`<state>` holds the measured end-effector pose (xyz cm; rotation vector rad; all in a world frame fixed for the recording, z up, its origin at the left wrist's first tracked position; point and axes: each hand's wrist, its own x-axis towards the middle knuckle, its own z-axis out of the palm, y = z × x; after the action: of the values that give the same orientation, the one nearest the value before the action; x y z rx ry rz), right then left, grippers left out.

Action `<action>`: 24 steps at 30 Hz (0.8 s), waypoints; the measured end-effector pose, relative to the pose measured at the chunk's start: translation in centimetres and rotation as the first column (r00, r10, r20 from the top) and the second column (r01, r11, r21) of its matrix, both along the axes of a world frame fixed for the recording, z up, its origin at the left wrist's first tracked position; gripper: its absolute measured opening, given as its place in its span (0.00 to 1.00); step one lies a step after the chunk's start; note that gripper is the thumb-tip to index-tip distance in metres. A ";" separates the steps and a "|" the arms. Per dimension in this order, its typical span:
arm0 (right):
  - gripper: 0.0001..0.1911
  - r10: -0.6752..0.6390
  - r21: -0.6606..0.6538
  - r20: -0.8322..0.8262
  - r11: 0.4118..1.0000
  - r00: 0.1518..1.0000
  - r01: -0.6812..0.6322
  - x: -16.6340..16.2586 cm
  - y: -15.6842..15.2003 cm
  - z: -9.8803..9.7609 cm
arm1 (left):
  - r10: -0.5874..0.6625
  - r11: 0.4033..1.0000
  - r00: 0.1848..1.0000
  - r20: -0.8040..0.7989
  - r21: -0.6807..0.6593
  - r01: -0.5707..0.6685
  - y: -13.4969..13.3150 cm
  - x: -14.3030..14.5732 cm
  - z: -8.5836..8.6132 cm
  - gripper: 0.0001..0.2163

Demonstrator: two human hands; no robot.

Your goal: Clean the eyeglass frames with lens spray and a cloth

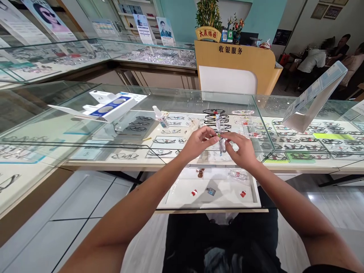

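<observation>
My left hand point(198, 142) and my right hand point(241, 149) meet above the glass counter point(182, 100), both pinching a pair of clear-framed glasses point(220, 132) held upright between them. The fingertips of each hand are closed on the frame near its middle. Under the hands a white drawer tray point(179, 193) is pulled out, with a few small red and grey items and a clear packet point(238, 174) lying in it. Rows of spectacle frames point(167, 140) lie inside the showcase below the glass.
A small spray bottle point(160, 116) and a white and blue box point(109, 107) stand on the counter to the left. A slanted sign holder point(313, 96) stands at right. A wooden cashier desk point(236, 64) is behind. People point(315, 60) sit at the far right.
</observation>
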<state>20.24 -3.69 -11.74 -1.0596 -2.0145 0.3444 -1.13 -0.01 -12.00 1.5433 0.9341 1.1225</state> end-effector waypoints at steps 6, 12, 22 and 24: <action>0.20 0.099 -0.030 -0.099 0.994 0.990 -0.102 -0.3 -0.4 -0.2 | -0.031 0.999 0.999 -0.012 -0.043 0.030 0.2 -0.2 0.1 0.14; 0.20 0.187 -0.076 -0.147 0.977 0.971 -0.199 -0.2 -0.4 -0.2 | -0.076 0.996 0.997 -0.013 -0.053 0.075 0.3 -0.4 0.2 0.12; 0.14 0.003 -0.310 -0.434 0.938 0.901 -0.152 -0.8 0.1 -0.8 | -0.094 0.996 0.996 -0.014 -0.013 0.093 0.4 -0.2 -0.7 0.13; 0.17 0.011 -0.361 -0.443 0.913 0.897 -0.189 -0.8 0.4 -0.9 | -0.100 0.995 0.994 -0.036 -0.001 0.100 0.3 -0.2 -0.7 0.13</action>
<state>19.43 -3.33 -12.68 -1.0046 -1.6292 0.9934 -1.36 0.34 -12.74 1.5976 0.8711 1.0275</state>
